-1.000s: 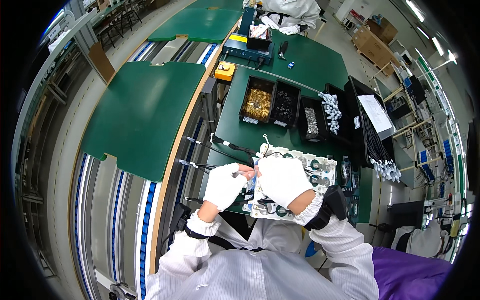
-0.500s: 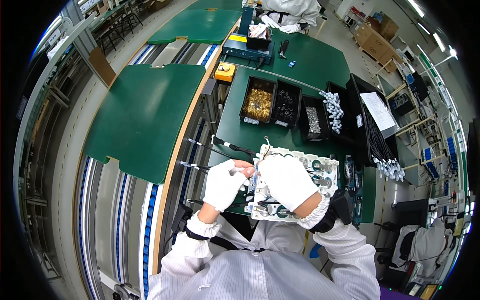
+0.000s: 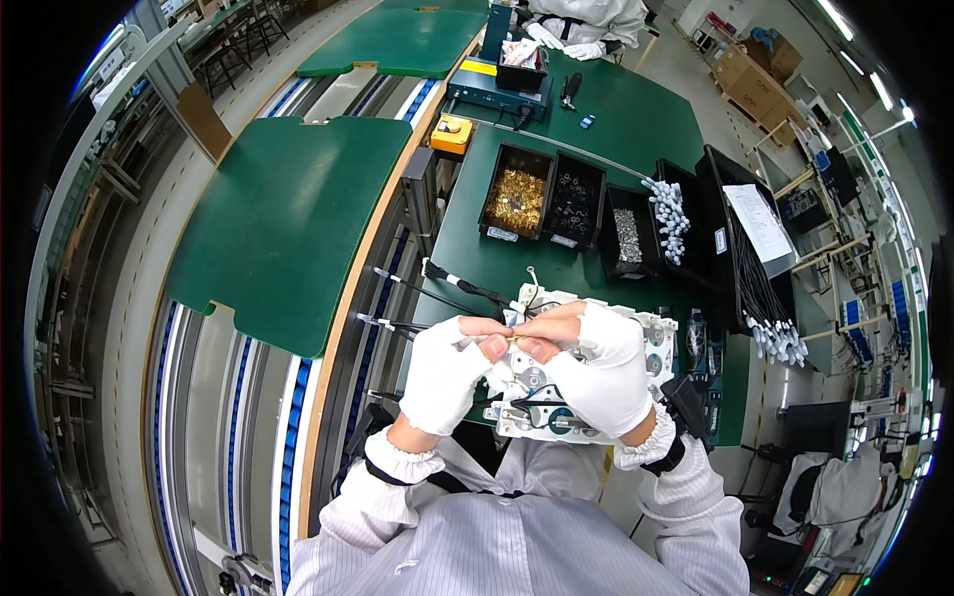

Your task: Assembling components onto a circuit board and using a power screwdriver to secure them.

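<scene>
My left hand (image 3: 447, 370) and my right hand (image 3: 601, 368) wear white gloves that leave some fingertips bare. Both are closed in a pinch, thumb against fingers, and their tips meet above the left part of a white plastic housing (image 3: 651, 318). What they pinch is tiny and mostly hidden by the fingertips. Round parts and short black wires sit in the housing, partly covered by my right hand. From its left side black cables (image 3: 467, 286) run out over the table edge. One thin wire with a ring terminal (image 3: 533, 276) sticks up at the far left corner.
Black bins hold gold-coloured metal parts (image 3: 517, 199), black clips (image 3: 574, 199), silver parts (image 3: 627, 235) and white-tipped leads (image 3: 671, 221). A power screwdriver (image 3: 696, 338) lies right of the housing. Left is a roller conveyor with a green board (image 3: 288, 219). Another person's gloved hands (image 3: 566, 42) rest across the table.
My right hand has turned and drawn back to the right, so its thumb and fingers now show, meeting my left fingertips. My left hand stays nearly in place. The view has shifted slightly.
</scene>
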Demonstrator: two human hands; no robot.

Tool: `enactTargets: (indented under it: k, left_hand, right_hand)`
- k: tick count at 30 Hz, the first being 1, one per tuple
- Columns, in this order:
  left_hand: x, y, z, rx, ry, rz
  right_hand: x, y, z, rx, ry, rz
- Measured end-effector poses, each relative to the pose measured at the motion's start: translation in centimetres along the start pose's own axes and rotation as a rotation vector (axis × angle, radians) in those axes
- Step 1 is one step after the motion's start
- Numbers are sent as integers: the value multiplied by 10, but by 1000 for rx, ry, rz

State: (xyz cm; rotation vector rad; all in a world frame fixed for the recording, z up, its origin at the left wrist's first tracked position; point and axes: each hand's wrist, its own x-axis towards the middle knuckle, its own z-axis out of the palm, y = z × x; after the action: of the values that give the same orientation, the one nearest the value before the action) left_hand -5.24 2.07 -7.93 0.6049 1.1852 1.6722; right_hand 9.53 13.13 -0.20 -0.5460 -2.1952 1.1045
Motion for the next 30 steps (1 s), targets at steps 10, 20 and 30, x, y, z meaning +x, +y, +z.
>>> enactTargets:
  k: [10,20,30]
  left_hand:
    - [7,13,6,96,-154,-39]
    - [19,34,1,391,-348,-261]
    - [61,41,-4,1682,-754,737]
  right_hand:
    - [-13,-5,-11,-363,58,-336]
    - [-40,23,-11,-566,-46,-385]
    - [-53,21,-38,-285,118,60]
